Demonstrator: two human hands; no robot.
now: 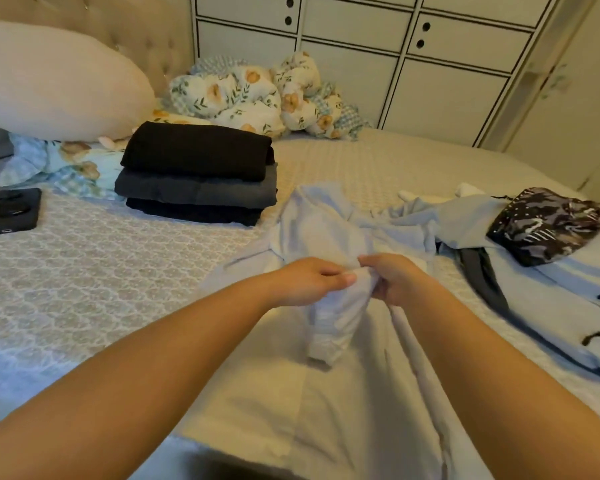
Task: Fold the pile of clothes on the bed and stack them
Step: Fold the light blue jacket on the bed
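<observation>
While both forearms reached forward from the bottom of the view, the left hand (305, 280) and the right hand (395, 278) met over a pale blue shirt (326, 393) and pinched a gathered fold of it between curled fingers and thumbs. That shirt lay spread on the bed (84, 271) directly in front of the person, its long axis running from the near edge away toward the far side; what looked like its collar (312, 199) pointed away from the person, and a cuffed sleeve (326, 348) hung bunched just below the hands.

By my reading the step in hand was the start of folding this shirt: the sleeve was being drawn in across the body. The next move probably called for laying that sleeve flat along the long axis and smoothing the cloth before folding the body, since the fabric was wrinkled.

To the right, touching the shirt, waited the unfolded pile (534, 271) of light blue garments, with a dark patterned piece (548, 226) on top. Farther off to the left stood a neat stack of folded dark clothes (198, 174), three deep, well apart from a black phone (11, 211). Beyond lay a cream pillow (59, 81), a crumpled floral quilt (257, 95) and white cabinet doors (413, 46).
</observation>
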